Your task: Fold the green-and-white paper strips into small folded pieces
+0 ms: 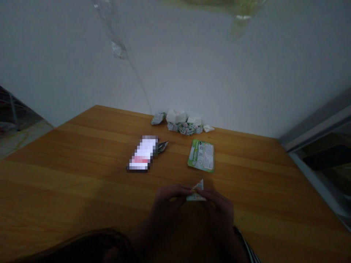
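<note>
Both of my hands meet over the near middle of the wooden table (68, 171). My left hand (167, 204) and my right hand (219, 208) pinch a small folded piece of printed paper (197, 191) between their fingertips. One pointed corner of the paper sticks up above my fingers. The scene is dim and the fold itself is hard to make out.
A green and white printed card (201, 156) lies just beyond my hands. A blurred-out flat object (142, 154) lies to its left with a small dark folded piece (162, 146) beside it. A heap of small folded paper pieces (183, 123) sits against the white wall.
</note>
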Demonstrator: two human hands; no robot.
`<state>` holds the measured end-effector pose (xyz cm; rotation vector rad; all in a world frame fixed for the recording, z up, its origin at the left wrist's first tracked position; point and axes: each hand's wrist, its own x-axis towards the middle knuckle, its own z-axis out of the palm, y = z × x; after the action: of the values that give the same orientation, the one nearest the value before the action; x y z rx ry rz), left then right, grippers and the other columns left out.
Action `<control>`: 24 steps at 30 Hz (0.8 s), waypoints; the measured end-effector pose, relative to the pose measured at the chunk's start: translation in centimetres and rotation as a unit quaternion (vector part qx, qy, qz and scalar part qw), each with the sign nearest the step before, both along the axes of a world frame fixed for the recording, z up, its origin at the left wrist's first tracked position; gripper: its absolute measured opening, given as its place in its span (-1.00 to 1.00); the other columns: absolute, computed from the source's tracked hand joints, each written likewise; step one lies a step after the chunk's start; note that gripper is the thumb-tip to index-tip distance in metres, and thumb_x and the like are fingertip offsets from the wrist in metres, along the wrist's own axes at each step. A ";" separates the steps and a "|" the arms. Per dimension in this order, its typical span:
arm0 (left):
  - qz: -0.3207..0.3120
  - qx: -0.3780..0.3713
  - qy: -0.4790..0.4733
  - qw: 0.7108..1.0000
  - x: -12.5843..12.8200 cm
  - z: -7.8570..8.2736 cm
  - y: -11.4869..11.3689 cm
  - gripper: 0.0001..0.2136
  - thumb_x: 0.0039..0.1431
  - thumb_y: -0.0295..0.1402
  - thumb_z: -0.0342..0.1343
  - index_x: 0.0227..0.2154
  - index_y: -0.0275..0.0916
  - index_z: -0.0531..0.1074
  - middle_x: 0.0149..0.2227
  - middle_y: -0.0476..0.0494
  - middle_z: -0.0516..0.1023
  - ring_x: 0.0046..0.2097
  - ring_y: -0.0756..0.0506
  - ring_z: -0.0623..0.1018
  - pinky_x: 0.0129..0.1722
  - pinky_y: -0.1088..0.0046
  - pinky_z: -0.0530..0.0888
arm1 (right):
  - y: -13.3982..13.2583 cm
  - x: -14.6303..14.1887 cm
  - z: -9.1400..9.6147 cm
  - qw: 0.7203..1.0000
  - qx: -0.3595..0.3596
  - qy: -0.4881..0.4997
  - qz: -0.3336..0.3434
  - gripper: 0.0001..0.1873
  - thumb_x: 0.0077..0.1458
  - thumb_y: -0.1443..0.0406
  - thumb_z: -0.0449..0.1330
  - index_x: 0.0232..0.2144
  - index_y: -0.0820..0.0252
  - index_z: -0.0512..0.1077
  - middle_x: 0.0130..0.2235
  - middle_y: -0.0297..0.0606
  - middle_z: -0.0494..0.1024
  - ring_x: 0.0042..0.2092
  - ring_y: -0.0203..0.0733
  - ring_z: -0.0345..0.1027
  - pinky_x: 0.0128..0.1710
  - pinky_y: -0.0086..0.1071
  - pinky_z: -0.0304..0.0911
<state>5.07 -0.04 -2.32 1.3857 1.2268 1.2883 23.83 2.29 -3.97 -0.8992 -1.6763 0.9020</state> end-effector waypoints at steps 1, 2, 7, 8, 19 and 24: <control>-0.001 0.000 -0.002 1.000 0.0 0.0 0.0 -0.81 0.06 -0.50 0.17 -0.36 -0.10 0.63 -0.28 -0.10 0.69 -0.24 -0.14 0.65 -0.18 0.34 0.54 | 0.0 0.0 0.0 1.000 -0.003 0.002 -0.002 -0.63 0.05 0.48 0.21 -0.17 -0.06 0.59 -0.19 -0.24 0.66 -0.20 -0.11 0.57 -0.21 -0.33 0.48; -0.003 0.001 -0.003 1.000 0.0 0.0 0.0 -0.81 0.06 -0.51 0.18 -0.36 -0.10 0.63 -0.27 -0.10 0.69 -0.24 -0.14 0.65 -0.17 0.35 0.54 | 0.0 0.0 -0.1 1.000 -0.008 0.006 -0.004 -0.64 0.04 0.48 0.22 -0.19 -0.05 0.59 -0.20 -0.24 0.66 -0.20 -0.11 0.57 -0.21 -0.33 0.48; -0.008 0.024 -0.003 1.000 0.3 0.2 -0.1 -0.87 0.04 -0.49 0.23 -0.39 -0.14 0.62 -0.26 -0.12 0.69 -0.25 -0.13 0.65 -0.21 0.40 0.55 | -0.1 -0.3 -0.5 0.995 -0.058 0.057 -0.051 -0.74 -0.04 0.48 0.24 -0.39 0.02 0.63 -0.31 -0.25 0.68 -0.30 -0.13 0.58 -0.30 -0.38 0.48; -0.006 0.034 -0.005 0.999 0.3 0.1 -0.1 -0.89 0.04 -0.48 0.22 -0.41 -0.15 0.62 -0.27 -0.12 0.69 -0.27 -0.12 0.66 -0.23 0.42 0.55 | -0.1 -0.3 -0.6 0.993 -0.071 0.065 -0.064 -0.75 -0.05 0.48 0.24 -0.44 0.04 0.63 -0.34 -0.26 0.68 -0.33 -0.14 0.58 -0.33 -0.40 0.48; 0.028 0.057 0.032 0.997 -0.4 -0.3 -0.1 -0.88 0.07 -0.48 0.20 -0.40 -0.16 0.62 -0.42 -0.04 0.67 -0.40 -0.05 0.63 -0.36 0.54 0.51 | -0.1 0.1 -0.7 0.998 -0.028 0.008 -0.047 -0.71 -0.05 0.48 0.23 -0.35 0.01 0.63 -0.31 -0.29 0.68 -0.30 -0.15 0.58 -0.28 -0.41 0.47; 0.050 -0.015 0.019 0.998 0.6 -0.7 -0.5 -0.93 0.03 -0.46 0.25 -0.45 -0.18 0.61 -0.44 -0.03 0.66 -0.38 -0.05 0.62 -0.32 0.51 0.52 | -0.4 -0.2 -0.5 0.995 -0.036 0.028 -0.087 -0.84 -0.06 0.43 0.29 -0.46 0.07 0.62 -0.43 -0.31 0.67 -0.41 -0.16 0.56 -0.38 -0.43 0.46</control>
<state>5.67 -0.51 -3.05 1.3471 1.3509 1.3115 23.60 1.85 -4.52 -1.0413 -1.5003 0.8652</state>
